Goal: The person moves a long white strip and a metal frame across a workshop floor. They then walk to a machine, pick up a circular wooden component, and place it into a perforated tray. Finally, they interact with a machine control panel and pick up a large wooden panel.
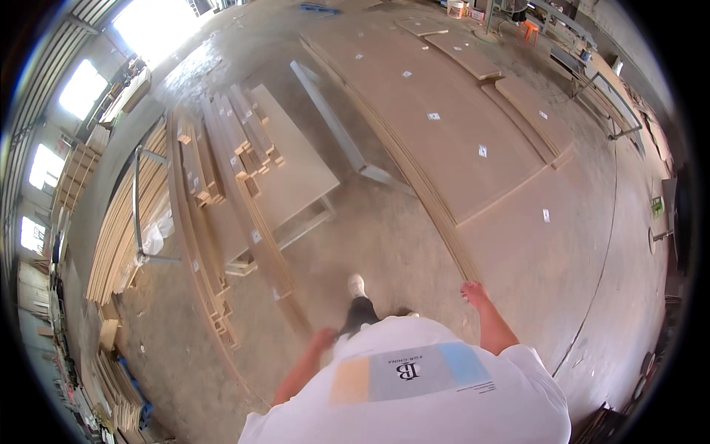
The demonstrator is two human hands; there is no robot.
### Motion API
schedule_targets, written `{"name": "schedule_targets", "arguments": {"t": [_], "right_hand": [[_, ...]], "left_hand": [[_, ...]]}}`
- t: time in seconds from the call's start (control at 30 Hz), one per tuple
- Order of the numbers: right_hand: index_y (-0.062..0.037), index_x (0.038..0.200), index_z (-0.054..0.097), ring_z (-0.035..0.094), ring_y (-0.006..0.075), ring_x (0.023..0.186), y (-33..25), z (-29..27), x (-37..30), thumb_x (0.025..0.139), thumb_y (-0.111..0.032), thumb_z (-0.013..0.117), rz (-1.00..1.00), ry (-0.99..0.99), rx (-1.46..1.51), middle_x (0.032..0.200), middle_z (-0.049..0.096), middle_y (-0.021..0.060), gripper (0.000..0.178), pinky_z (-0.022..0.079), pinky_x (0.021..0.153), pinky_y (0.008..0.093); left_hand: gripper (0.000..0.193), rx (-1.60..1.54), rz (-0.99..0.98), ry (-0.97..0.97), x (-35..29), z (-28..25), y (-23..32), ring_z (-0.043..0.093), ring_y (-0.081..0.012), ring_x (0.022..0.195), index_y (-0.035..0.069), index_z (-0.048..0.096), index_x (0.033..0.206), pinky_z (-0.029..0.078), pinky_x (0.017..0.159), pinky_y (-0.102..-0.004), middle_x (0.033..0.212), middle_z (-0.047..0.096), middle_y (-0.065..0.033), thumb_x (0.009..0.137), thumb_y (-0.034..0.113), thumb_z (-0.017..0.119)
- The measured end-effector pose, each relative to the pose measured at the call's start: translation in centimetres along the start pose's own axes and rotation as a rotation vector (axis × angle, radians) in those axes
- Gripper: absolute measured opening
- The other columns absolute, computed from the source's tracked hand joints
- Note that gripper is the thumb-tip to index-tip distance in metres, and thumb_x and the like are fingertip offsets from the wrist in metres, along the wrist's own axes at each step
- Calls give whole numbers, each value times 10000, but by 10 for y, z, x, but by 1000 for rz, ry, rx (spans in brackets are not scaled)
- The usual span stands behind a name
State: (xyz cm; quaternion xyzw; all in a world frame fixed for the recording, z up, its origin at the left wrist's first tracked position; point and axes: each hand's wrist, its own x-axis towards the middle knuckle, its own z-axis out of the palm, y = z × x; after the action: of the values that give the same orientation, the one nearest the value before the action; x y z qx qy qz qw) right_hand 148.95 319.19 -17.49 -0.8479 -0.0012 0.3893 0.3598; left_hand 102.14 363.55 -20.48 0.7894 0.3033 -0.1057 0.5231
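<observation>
Low beside my body, my left hand [323, 339] is smeared by motion, so its fingers cannot be made out. The end of a long brown board stack [290, 294] lies just ahead of it. My right hand [474, 291] is held out to the right with its fingers curled; what they hold, if anything, is too small to tell. In the picture it meets the near corner of a stack of large brown panels [466, 185], which bear several small white labels. Whether the hand touches that corner I cannot tell. One light shoe [356, 285] steps forward between the stacks.
Short timber pieces [244, 140] lie on the left stacks, beside a pale panel [296, 170] on a frame. A grey metal bar [329, 118] runs between the stacks. More long boards [129, 214] lean in a metal rack at left. An orange stool [529, 31] stands far right.
</observation>
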Motion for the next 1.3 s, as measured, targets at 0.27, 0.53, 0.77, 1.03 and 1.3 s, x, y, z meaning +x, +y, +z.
{"name": "schedule_targets", "arguments": {"t": [0.27, 0.53, 0.77, 1.03, 1.3], "right_hand": [[-87, 1103, 728, 736, 152, 854, -147, 80, 90, 959, -371, 674, -29, -186, 213, 1023, 763, 39, 323, 554, 683, 351], [-86, 1170, 739, 727, 261, 983, -328, 80, 112, 990, -431, 631, -320, -132, -187, 1076, 761, 127, 404, 559, 873, 389], [-150, 1207, 738, 718, 254, 1084, -447, 57, 168, 955, -518, 658, -382, -190, -249, 1147, 766, 79, 454, 545, 963, 372], [-108, 1356, 631, 642, 339, 1227, -518, 73, 269, 911, -618, 649, -551, -269, -280, 1324, 676, 159, 677, 512, 1035, 442], [-112, 1353, 639, 627, 366, 1237, -578, 55, 285, 893, -684, 609, -561, -488, -432, 1328, 668, 178, 734, 506, 1043, 469]], "left_hand": [[318, -367, -242, 32, 163, -80, -22, 679, -179, 843, 81, 760, 1161, 549, 747, -375, 934, 746, -84, 965, 278, 606], [291, -67, -226, -31, 341, -210, 124, 722, -234, 876, 79, 740, 1112, 551, 762, -377, 978, 759, -119, 990, 273, 561], [271, -300, -48, -81, 467, -226, 209, 707, -174, 856, 60, 666, 1144, 547, 735, -324, 1018, 735, -69, 1030, 298, 603], [364, -621, -244, 10, 531, -234, 352, 675, -197, 978, 77, 629, 1214, 554, 810, -363, 1133, 684, -76, 1038, 396, 615], [237, -783, -383, -3, 618, -262, 391, 648, -192, 915, 133, 631, 1102, 542, 795, -390, 981, 660, -24, 1026, 358, 643]]}}
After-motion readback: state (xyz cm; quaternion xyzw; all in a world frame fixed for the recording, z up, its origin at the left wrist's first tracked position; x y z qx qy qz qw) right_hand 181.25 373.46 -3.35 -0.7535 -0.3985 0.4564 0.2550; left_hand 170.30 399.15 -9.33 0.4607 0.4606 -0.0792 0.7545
